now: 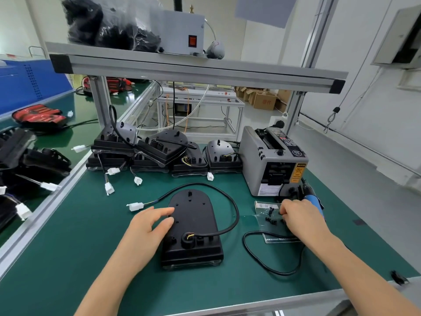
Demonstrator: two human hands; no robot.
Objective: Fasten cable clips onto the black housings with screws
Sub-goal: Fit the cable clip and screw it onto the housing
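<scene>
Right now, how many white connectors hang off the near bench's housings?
6 connectors: one beside the left hand, one left of the back stack, three below it, one farther right. Some may be hidden.

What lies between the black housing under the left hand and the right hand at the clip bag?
Head view: between the black housing and the right hand, the housing's black cable arcs over the green mat.

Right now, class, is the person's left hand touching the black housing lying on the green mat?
Touching. The head view shows the left hand with its fingertips resting flat on the left side of the black housing.
</scene>
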